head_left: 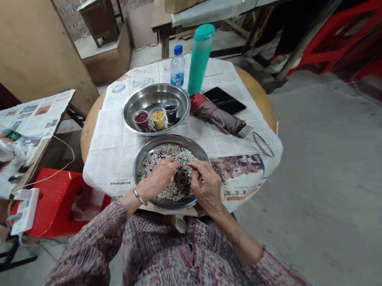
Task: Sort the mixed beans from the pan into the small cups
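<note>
A steel basin (200, 150) near the table's front edge holds a mix of pale grains (165, 153) and dark and yellow beans. My left hand (160, 176), a metal watch or bracelet on its wrist, reaches over the mix from the left with its fingers pinched together. From the right comes my right hand (208, 184), thumb and index finger pressed together above the basin. What either pinch holds is too small to make out. Behind stands a second steel basin (129, 106) with a cup of red beans (141, 119), a cup of yellow beans (157, 118) and a cup of black beans (171, 111).
Newspaper (106, 153) covers the round table. Behind the basins stand a plastic bottle (177, 67) and a teal bottle (200, 59). A folded umbrella (218, 115) and a black phone (225, 100) lie to the right. A red stool (56, 204) and a power strip (26, 211) are at left.
</note>
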Action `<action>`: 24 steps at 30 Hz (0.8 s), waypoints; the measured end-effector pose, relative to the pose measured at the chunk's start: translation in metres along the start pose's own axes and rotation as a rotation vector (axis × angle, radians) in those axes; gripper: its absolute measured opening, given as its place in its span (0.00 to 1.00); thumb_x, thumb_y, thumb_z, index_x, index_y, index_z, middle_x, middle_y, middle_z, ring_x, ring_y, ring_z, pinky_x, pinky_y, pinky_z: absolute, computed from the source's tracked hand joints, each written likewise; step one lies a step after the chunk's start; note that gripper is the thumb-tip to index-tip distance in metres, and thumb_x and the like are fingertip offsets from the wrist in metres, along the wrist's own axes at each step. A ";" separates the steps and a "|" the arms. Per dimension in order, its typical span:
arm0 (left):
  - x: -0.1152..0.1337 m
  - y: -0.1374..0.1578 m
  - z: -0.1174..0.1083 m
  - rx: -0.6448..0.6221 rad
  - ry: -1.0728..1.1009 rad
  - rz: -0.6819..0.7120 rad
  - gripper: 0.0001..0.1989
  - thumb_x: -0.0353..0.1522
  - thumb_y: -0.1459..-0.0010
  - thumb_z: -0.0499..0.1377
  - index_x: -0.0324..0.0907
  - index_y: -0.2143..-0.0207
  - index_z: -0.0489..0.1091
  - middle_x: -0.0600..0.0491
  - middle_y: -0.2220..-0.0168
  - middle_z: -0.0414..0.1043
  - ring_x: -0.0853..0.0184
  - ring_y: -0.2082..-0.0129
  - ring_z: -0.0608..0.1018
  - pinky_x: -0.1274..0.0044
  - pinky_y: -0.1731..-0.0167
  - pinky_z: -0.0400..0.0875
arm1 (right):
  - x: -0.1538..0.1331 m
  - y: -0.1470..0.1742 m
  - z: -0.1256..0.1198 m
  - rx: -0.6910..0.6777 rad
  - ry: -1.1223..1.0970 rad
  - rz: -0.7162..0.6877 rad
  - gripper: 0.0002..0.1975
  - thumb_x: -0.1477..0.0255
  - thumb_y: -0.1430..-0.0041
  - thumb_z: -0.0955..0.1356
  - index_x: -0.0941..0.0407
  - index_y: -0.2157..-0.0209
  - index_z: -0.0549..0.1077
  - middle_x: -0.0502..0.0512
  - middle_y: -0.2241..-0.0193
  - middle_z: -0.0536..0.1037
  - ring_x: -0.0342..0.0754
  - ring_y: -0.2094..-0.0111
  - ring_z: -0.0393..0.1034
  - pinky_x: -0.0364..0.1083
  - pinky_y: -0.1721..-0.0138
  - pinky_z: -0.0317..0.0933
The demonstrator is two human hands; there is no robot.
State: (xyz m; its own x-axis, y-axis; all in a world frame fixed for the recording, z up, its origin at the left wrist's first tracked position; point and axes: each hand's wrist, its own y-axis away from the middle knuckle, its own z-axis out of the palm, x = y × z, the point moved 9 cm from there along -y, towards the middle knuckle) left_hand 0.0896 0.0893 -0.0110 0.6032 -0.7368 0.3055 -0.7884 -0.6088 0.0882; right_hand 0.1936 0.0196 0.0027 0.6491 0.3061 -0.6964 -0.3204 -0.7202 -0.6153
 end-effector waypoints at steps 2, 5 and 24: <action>0.000 -0.007 -0.006 0.036 0.010 0.012 0.12 0.20 0.37 0.49 0.38 0.59 0.70 0.50 0.64 0.71 0.66 0.61 0.74 0.72 0.54 0.71 | 0.000 0.000 -0.002 0.021 -0.012 -0.003 0.14 0.79 0.36 0.61 0.54 0.58 0.76 0.55 0.62 0.79 0.48 0.60 0.75 0.50 0.55 0.70; 0.010 -0.014 -0.009 0.041 0.020 0.091 0.09 0.24 0.33 0.50 0.38 0.59 0.70 0.51 0.64 0.73 0.66 0.61 0.74 0.74 0.54 0.70 | 0.000 0.000 -0.008 0.065 -0.014 0.010 0.13 0.78 0.35 0.61 0.53 0.57 0.76 0.56 0.61 0.79 0.48 0.58 0.74 0.50 0.54 0.69; -0.029 -0.048 -0.024 0.008 -0.233 -0.054 0.16 0.21 0.33 0.46 0.38 0.48 0.67 0.46 0.53 0.72 0.64 0.55 0.75 0.73 0.56 0.71 | 0.000 0.001 -0.009 0.057 -0.005 0.029 0.12 0.78 0.35 0.62 0.54 0.56 0.75 0.57 0.61 0.78 0.49 0.57 0.74 0.51 0.53 0.69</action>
State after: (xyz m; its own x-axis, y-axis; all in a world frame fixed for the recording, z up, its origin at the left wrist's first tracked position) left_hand 0.1072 0.1473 -0.0014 0.6568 -0.7505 0.0733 -0.7538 -0.6508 0.0908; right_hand 0.1996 0.0136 0.0055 0.6357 0.2884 -0.7160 -0.3778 -0.6927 -0.6144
